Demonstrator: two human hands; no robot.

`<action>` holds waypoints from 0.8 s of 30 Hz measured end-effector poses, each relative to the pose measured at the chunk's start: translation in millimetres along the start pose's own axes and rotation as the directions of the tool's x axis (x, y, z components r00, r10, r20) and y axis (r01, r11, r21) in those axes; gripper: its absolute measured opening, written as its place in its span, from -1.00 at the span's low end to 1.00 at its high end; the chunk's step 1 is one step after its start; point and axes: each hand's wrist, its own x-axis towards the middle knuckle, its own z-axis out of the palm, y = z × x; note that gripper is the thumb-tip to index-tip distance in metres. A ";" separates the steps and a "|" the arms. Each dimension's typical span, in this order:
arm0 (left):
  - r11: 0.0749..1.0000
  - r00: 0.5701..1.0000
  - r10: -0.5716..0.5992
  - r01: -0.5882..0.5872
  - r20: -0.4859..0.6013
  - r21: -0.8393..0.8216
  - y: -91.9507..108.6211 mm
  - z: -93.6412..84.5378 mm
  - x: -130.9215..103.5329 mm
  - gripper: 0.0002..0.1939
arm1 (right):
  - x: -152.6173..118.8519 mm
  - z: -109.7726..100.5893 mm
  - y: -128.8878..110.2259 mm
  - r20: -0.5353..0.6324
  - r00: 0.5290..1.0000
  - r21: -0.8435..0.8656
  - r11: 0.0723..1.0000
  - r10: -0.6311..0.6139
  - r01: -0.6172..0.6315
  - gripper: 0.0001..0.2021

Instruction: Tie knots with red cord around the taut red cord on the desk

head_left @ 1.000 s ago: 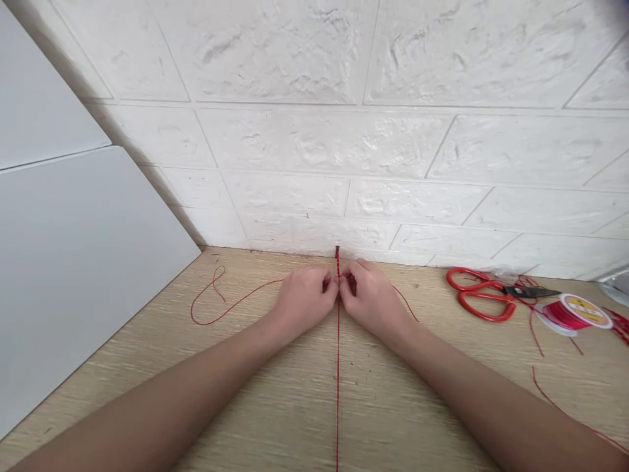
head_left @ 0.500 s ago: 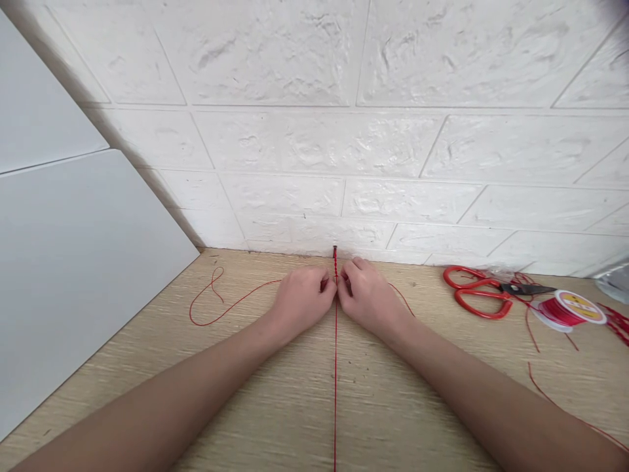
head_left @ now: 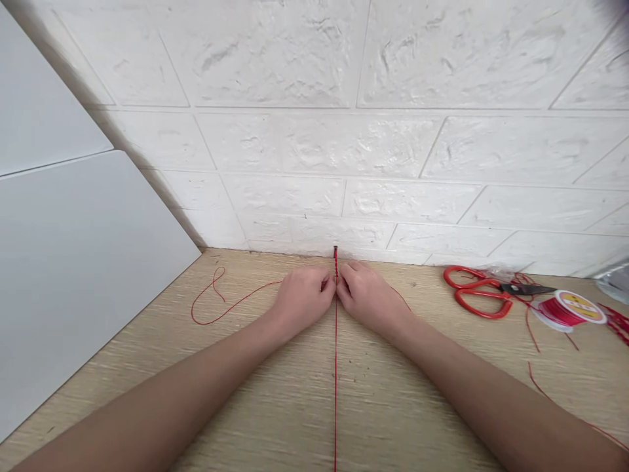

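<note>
A red cord runs straight from the near edge of the view up to a small dark nail-like peg at the foot of the wall. Its far end near the peg is a knotted stretch. On the left of the knots, my left hand is closed in a pinch on the red cord, whose loose tail curls away over the wood. My right hand pinches cord from the right side, and another strand shows behind its wrist. The fingertips nearly meet and hide the exact grip.
Red-handled scissors lie at the right by a spool of red thread and a clear plastic bag. Loose red cord ends are scattered there. A white brick-patterned wall closes the back, and a pale grey panel stands at left.
My right hand has shifted very slightly, its fingers curling closer. My left hand stays almost still, and the cord remains straight.
</note>
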 end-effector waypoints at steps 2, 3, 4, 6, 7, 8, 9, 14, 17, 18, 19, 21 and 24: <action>1.000 1.000 0.001 -0.002 0.009 0.011 0.6 -0.4 -0.1 -0.65 | 0.3 0.3 0.0 0.006 1.000 0.001 1.000 0.008 -0.008 -0.83; 1.000 1.000 0.000 0.000 0.012 0.017 0.9 -0.6 -0.1 -0.66 | 0.4 0.6 -0.1 0.007 1.000 0.002 1.000 0.009 -0.009 -0.83; 1.000 1.000 -0.003 0.002 0.015 0.023 1.3 -0.7 -0.1 -0.67 | 0.5 0.8 -0.2 0.008 1.000 0.002 1.000 0.010 -0.010 -0.83; 0.999 1.000 -0.010 0.009 0.019 0.037 1.9 -0.8 -0.1 -0.69 | 0.5 1.1 -0.5 0.008 1.000 0.000 1.000 0.014 -0.014 -0.83; 0.999 1.000 -0.015 0.014 0.021 0.044 2.2 -0.9 0.0 -0.69 | 0.5 1.0 -0.8 0.009 1.000 -0.002 1.000 0.017 -0.017 -0.84; 0.999 1.000 -0.020 0.018 0.025 0.051 2.4 -1.0 0.1 -0.70 | 0.4 0.7 -1.2 0.012 1.000 -0.004 1.000 0.022 -0.022 -0.84; 0.998 0.999 -0.026 0.024 0.030 0.059 2.7 -1.2 0.3 -0.70 | 0.4 0.3 -1.7 0.015 1.000 -0.006 1.000 0.028 -0.028 -0.84; 0.996 0.999 -0.035 0.031 0.041 0.086 3.6 -2.1 0.7 -0.70 | 0.8 -0.6 -3.2 0.026 0.998 -0.013 0.998 0.057 -0.056 -0.84; 0.995 0.999 -0.025 0.022 0.031 0.101 4.3 -1.9 0.1 -0.69 | 0.9 1.1 -2.4 0.009 0.999 0.002 0.999 0.053 -0.053 -0.84; 0.994 0.999 -0.027 0.024 0.026 0.104 4.5 -1.7 -0.2 -0.69 | 0.8 1.9 -1.9 0.001 0.999 0.013 0.999 0.050 -0.050 -0.84; 0.994 0.999 -0.030 0.028 0.021 0.105 4.7 -1.4 -0.6 -0.68 | 0.6 2.6 -1.3 -0.008 0.999 0.028 0.998 0.049 -0.049 -0.84; 0.994 0.999 -0.034 0.033 0.006 0.102 4.9 -1.0 -1.4 -0.67 | 0.0 3.6 0.2 -0.028 0.998 0.063 0.996 0.059 -0.057 -0.82; 0.994 0.998 -0.056 0.058 -0.017 0.096 5.5 -1.0 -2.9 -0.65 | -0.7 4.1 2.0 -0.061 0.994 0.113 0.990 0.094 -0.086 -0.82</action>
